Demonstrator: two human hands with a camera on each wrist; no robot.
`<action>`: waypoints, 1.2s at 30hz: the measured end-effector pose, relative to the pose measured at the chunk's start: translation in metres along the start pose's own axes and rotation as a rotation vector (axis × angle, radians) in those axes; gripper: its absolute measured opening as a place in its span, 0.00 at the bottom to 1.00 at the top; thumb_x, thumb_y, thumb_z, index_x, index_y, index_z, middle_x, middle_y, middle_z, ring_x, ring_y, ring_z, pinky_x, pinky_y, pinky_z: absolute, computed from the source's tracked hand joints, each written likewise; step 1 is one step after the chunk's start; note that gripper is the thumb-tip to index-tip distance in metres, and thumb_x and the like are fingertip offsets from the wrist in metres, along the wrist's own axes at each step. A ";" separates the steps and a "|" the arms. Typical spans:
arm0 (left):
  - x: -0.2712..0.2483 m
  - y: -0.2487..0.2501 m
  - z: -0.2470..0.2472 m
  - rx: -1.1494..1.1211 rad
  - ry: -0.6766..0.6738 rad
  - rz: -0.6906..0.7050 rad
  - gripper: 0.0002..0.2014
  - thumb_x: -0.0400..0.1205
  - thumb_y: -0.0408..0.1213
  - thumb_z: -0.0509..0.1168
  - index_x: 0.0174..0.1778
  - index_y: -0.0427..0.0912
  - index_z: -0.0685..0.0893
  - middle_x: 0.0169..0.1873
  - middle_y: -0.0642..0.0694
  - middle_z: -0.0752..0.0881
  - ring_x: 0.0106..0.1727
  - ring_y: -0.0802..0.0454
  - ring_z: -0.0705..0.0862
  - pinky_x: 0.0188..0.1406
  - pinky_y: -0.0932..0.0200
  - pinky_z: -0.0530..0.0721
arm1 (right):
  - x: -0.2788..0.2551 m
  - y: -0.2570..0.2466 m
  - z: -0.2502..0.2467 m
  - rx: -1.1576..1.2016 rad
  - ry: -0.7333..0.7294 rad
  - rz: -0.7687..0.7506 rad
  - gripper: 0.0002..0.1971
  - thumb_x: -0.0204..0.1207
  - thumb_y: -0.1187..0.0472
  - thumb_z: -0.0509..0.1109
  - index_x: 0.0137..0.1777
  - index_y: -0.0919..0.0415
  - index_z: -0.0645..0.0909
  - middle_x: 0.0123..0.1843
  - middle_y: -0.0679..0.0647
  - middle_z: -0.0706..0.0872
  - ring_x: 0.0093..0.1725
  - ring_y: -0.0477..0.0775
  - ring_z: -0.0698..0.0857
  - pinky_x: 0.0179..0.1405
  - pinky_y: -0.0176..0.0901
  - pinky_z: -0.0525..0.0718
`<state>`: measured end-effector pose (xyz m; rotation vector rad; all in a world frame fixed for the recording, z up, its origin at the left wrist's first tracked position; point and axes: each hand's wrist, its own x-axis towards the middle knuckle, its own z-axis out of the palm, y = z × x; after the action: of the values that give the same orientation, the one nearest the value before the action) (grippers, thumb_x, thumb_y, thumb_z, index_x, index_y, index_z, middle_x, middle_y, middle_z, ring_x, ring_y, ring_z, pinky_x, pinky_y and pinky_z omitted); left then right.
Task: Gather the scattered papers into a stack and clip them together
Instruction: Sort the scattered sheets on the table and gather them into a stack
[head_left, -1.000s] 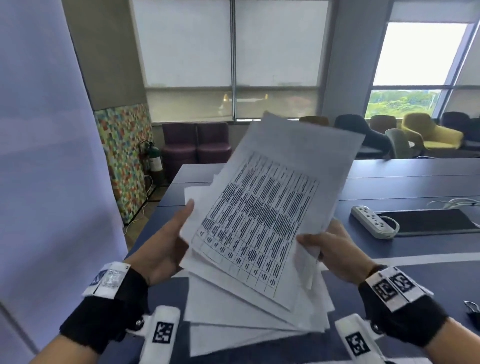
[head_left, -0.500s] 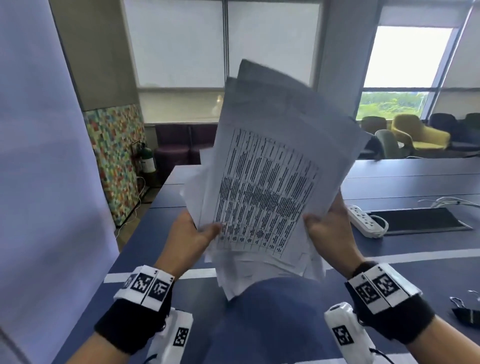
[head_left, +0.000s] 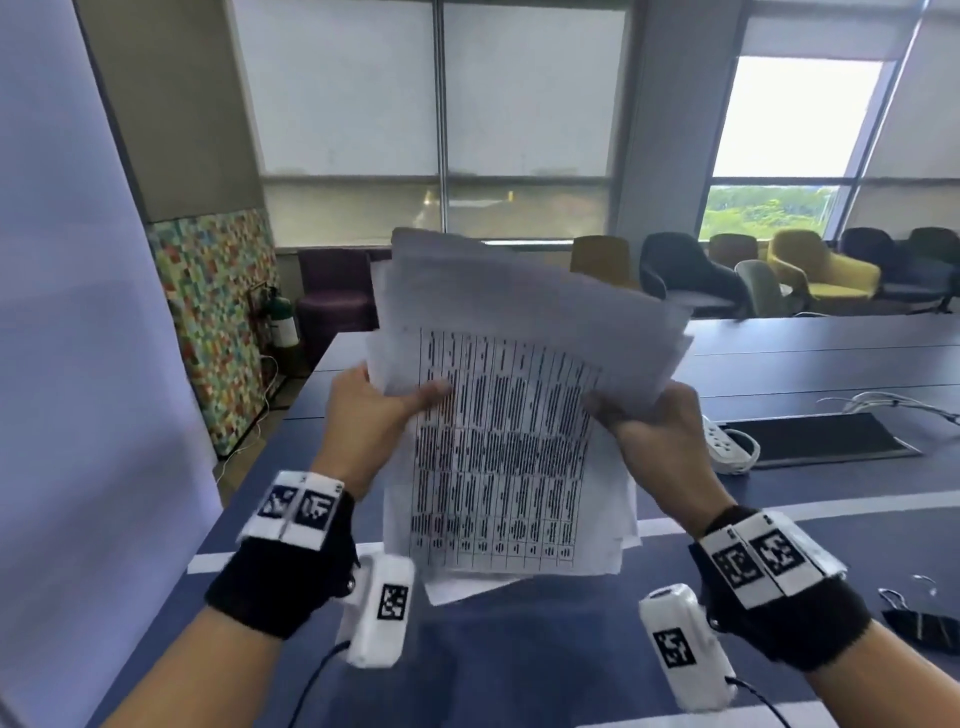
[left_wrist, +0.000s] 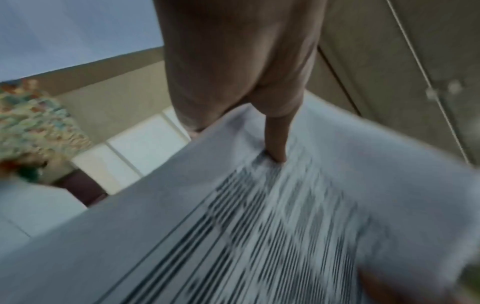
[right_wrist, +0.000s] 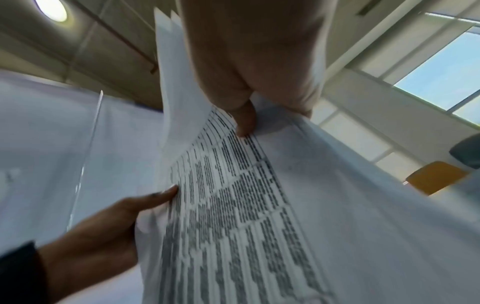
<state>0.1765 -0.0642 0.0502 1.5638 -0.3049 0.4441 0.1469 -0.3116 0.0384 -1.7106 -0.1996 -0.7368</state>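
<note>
Head view downward; wrist views upward.

Blinds down on windows (head_left: 436, 88), mosaic wall panel (head_left: 218, 312) left, mixed armchairs (head_left: 821, 270) behind dark blue desk (head_left: 810, 353).

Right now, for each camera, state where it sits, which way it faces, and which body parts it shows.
Head: on the head, facing forward and down at the papers, left hand, right hand, table.
Left wrist: looks along the left hand; thumb on the papers.
Right wrist: looks along the right hand; left hand shows too.
All views share the printed top sheet.
</note>
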 end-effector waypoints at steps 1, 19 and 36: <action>0.004 0.006 -0.002 -0.116 -0.022 -0.043 0.16 0.70 0.32 0.76 0.54 0.34 0.87 0.43 0.44 0.93 0.46 0.51 0.92 0.44 0.60 0.89 | 0.004 -0.002 -0.002 0.012 0.011 0.022 0.07 0.69 0.72 0.77 0.42 0.77 0.84 0.43 0.73 0.88 0.38 0.64 0.87 0.37 0.60 0.87; 0.008 0.000 -0.007 -0.143 -0.135 -0.040 0.28 0.59 0.53 0.80 0.52 0.45 0.87 0.47 0.51 0.92 0.52 0.54 0.90 0.53 0.57 0.88 | 0.003 -0.005 -0.015 0.141 -0.108 0.157 0.12 0.74 0.74 0.70 0.57 0.69 0.82 0.50 0.57 0.90 0.46 0.47 0.90 0.44 0.36 0.89; 0.013 0.001 -0.009 -0.082 -0.349 -0.062 0.23 0.61 0.26 0.78 0.53 0.42 0.87 0.51 0.47 0.92 0.53 0.52 0.90 0.51 0.62 0.87 | 0.007 0.004 -0.024 0.159 -0.195 0.113 0.26 0.70 0.86 0.63 0.67 0.68 0.73 0.59 0.59 0.87 0.59 0.52 0.87 0.55 0.43 0.87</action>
<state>0.1871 -0.0546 0.0569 1.5630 -0.5345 0.1061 0.1454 -0.3361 0.0413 -1.6270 -0.2869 -0.4582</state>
